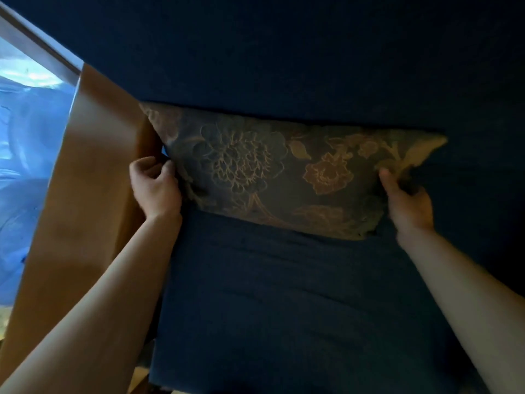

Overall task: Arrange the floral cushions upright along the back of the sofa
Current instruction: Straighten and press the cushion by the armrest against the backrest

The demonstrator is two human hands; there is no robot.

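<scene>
A floral cushion (284, 172), dark grey-blue with gold flower outlines, stands against the dark blue sofa back (284, 66) at the rear of the seat (284, 294). My left hand (154, 187) grips its left edge, close to the wooden armrest. My right hand (407, 201) pinches its right side just below the upper right corner. The cushion's bottom edge rests on the seat and its top leans on the sofa back.
A brown wooden armrest (85, 194) borders the seat on the left. Beyond it is a bright bluish window or covering (28, 137). The sofa seat and back extend to the right in deep shadow.
</scene>
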